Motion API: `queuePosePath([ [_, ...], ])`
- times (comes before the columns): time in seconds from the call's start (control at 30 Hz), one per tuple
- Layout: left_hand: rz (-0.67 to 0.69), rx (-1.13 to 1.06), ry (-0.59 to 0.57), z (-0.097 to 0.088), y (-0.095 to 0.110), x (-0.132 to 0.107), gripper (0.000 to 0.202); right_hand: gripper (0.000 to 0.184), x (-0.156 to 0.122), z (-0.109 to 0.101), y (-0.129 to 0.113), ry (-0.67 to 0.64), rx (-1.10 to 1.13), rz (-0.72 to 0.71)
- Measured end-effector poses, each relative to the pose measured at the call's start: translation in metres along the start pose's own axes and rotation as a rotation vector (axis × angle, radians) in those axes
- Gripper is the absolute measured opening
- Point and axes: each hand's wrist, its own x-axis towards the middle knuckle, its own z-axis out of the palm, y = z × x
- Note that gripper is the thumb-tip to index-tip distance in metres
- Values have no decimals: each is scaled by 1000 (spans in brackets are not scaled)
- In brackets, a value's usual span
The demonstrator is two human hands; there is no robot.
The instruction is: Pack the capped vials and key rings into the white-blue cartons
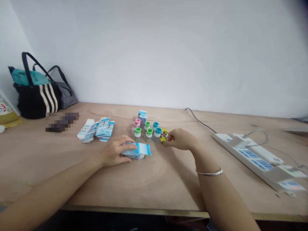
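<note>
In the head view, a bunch of little bottles (147, 130) stands in the middle of the wooden table (156, 179). On the near side of the bottles there is a wide bare stretch of wood, all the way to the table's front edge. Behind the bottles the table meets a plain white wall.

Left of the bottles lies a pile of flat boxes (96, 129), and far left of them sit two bags (39, 96) by the wall. Well to the right of the bottles lies a long white power strip (255, 158) with its cord.

The bottles are see-through, with round pink, green and blue tops. The table is smooth and light brown.

The left hand (115, 151) lies just in front of the bottles, to the left. Its fingers are curled around a little box (137, 150) of blue and white card, which rests on the table.

The right hand (180, 139) is just to the right of the bottles, with its fingertips pinched on a small yellow thing (164, 136), which touches the bunch. It is too blurry to tell more. A thin silver bracelet (209, 173) goes round that wrist.
</note>
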Motion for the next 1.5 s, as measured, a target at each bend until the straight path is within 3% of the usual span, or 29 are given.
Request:
queuePosePath([
  [0.13, -170, -42, -76, -11, -1, -1, 64, 14, 12, 10, 9, 45, -2, 75],
  [0.3, -297, -143, -169, -16, -3, -3, 60, 15, 17, 16, 18, 127, 71, 68],
  [0.37, -347, -183, -145, -12, -4, -2, 61, 18, 17, 15, 16, 331, 146, 49],
  [0.43, -405, -226, -108, -6, -4, -2, 62, 21, 14, 15, 7, 632, 263, 16],
  [0.5, -454, -271, -66, -1, -4, -2, 64, 23, 10, 18, -13, 870, 399, -99],
  [0.53, -470, -296, -49, 1, -4, -2, 66, 22, 8, 22, -25, 902, 457, -221],
  [0.63, -501, -398, -9, 3, -3, -4, 71, 18, 1, 37, -62, 680, 468, -703],
  [0.7, -543, -478, 23, 4, -3, -4, 63, 30, -1, 48, -79, 558, 402, -821],
  [0.83, -634, -502, 109, 10, -6, -2, 41, 40, 0, 67, -87, 449, 282, -780],
  [1.0, -568, -486, 122, 18, -14, -3, 30, 39, 1, 72, -81, 440, 229, -747],
  [1.17, -493, -280, 129, 12, -16, -5, 33, 40, 2, 72, -74, 467, 227, -729],
  [1.4, -177, -51, -77, -3, -4, -3, 53, 36, -4, 67, -75, 413, 125, -766],
  [1.5, -107, -25, -165, -2, -6, -5, 44, 36, -10, 64, -79, 356, 82, -802],
])
